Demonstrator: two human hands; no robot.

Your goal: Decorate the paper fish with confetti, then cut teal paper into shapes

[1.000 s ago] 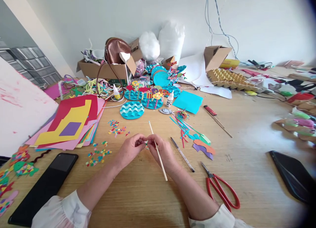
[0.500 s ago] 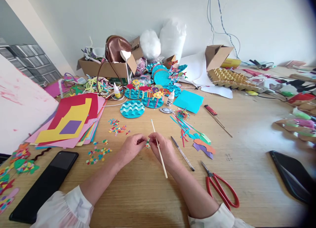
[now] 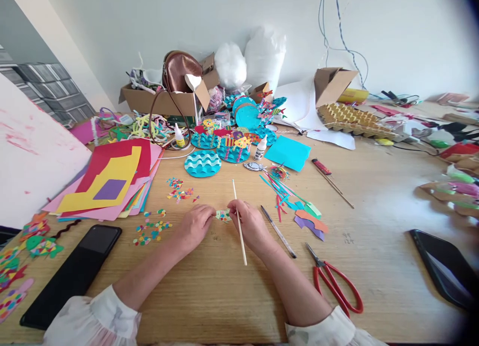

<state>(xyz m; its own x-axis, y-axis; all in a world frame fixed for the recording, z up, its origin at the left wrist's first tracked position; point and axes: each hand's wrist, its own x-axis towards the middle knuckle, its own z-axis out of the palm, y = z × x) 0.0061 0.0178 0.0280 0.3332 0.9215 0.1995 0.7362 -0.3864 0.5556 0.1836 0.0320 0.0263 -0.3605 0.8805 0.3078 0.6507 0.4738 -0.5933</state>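
A small pale green paper fish (image 3: 223, 215) covered with coloured dots shows between my two hands, just above the table. My left hand (image 3: 197, 226) is closed, with thumb and fingertips pinching its left end. In my right hand (image 3: 250, 226) a thin pale wooden stick (image 3: 242, 242) is held slantwise, and those fingertips also meet the fish's right end, partly covering it. Loose paper dots (image 3: 149, 228) lie left of my left hand, with small paper scraps (image 3: 181, 193) beyond them. A pen (image 3: 279, 232) rests to the right of my right hand.
Red-handled scissors (image 3: 335, 281) lie at front right, a black phone (image 3: 75, 276) at left. Coloured paper sheets (image 3: 86, 191) are stacked behind it. Two glue bottles (image 3: 260, 149) and blue wavy paper discs (image 3: 202, 164) stand farther back. Paper strips (image 3: 288, 193) lie right.
My left hand has moved slightly left, away from my right, so more of the dotted fish shows between them. The stick stays in my right hand, tilted a little more upright.
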